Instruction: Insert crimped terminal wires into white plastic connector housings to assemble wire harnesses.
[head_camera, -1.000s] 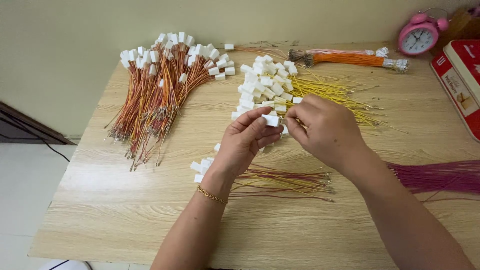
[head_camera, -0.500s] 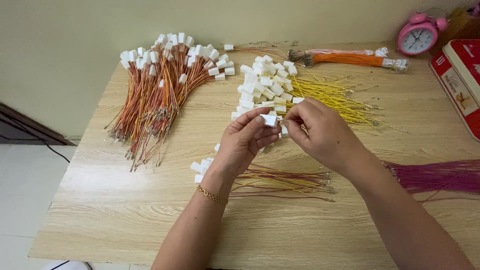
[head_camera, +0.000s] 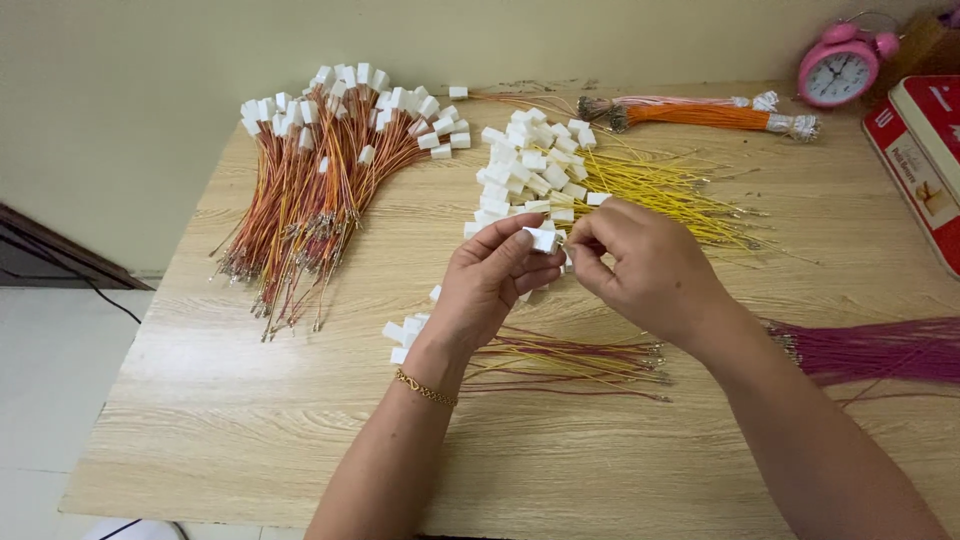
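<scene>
- Left hand (head_camera: 495, 275): raised over the middle of the table (head_camera: 250, 440), thumb and forefinger pinched narrow on a small white connector housing (head_camera: 543, 239); held up off the wood, open face turned toward the other hand, seemingly so that its slots can be reached. A thin gold bracelet (head_camera: 426, 388) sits on the wrist.
- Right hand (head_camera: 650, 265): fingertips drawn close together right against the housing, apparently gripping something fine; what they hold is hidden behind the fingers and cannot be told.
- White housings, loose heap (head_camera: 530, 165): behind the hands toward the far edge, just within reach, partly lying on yellow wires (head_camera: 670, 195) that fan toward the right.
- Finished-looking bundle (head_camera: 320, 190): orange and red wires ending in white housings, spread at the far left corner, well apart from the hands.
- Small bundle with housings (head_camera: 540, 355): on the wood just below the left wrist, wire ends pointing right.
- Purple wires (head_camera: 880, 350): at the right edge, beside the right forearm.
- Orange and pink tied bundles (head_camera: 700, 112): along the far edge.
- Pink alarm clock (head_camera: 838, 72) and red tin (head_camera: 925, 160): far right corner, clear of the wires.
</scene>
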